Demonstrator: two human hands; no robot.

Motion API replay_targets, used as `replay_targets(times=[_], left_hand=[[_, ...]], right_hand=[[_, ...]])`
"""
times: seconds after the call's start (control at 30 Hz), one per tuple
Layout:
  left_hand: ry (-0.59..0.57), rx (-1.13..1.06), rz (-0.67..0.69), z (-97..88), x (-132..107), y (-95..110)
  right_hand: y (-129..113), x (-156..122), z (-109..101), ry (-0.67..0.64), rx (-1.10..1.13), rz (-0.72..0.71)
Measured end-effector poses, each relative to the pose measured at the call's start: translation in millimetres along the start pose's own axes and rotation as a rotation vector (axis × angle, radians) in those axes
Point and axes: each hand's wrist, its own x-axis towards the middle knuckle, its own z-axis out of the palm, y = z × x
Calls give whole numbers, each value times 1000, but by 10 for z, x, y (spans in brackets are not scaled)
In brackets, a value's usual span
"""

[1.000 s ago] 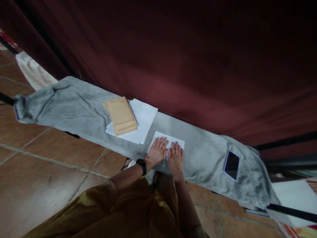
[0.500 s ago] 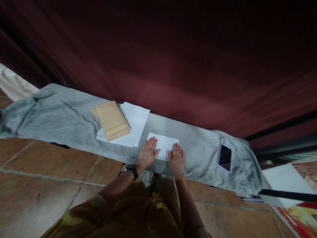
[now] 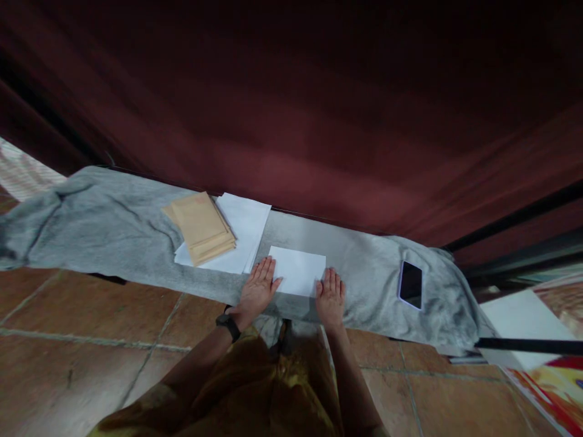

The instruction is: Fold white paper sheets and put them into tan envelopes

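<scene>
A white folded-looking sheet of paper (image 3: 298, 271) lies flat on the grey cloth in front of me. At its left edge rests my left hand (image 3: 259, 286), palm down with the fingers stretched out. My right hand (image 3: 331, 297) lies flat by the paper's right edge, fingers extended. Neither hand grips anything. To the left, several brown envelopes (image 3: 203, 224) are piled on top of larger white sheets (image 3: 248, 221).
A phone (image 3: 411, 284) lies on the right part of the grey cloth (image 3: 118, 218) covering a narrow table. Behind it hangs a dark red curtain (image 3: 291, 145). Dark bars (image 3: 528, 346) stick out at the right, above the tiled floor (image 3: 109, 315).
Both hands have slid outward, from the face of the white paper to its left and right edges. More of the paper shows between them. The view has shifted slightly.
</scene>
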Motion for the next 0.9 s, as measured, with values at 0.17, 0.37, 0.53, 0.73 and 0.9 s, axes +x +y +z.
replay_targets(times=[0.17,0.37,0.53,0.73,0.9], left_hand=[[18,12,21,-47,-132,-61],[13,-1,50,-90,-115,209],[-64,-19,146,8,-32,485],[-70,-1,147,88,-96,463],[-35,7,106,47,-153,376]], right_hand=[[30,-37,-20,27,0,31],[-192,8,-100,57,39,37],[-609,79,-79,-144,164,-171],[-660,-16,9,-188,109,-215],[-503,-69,-15,-107,46,-179]])
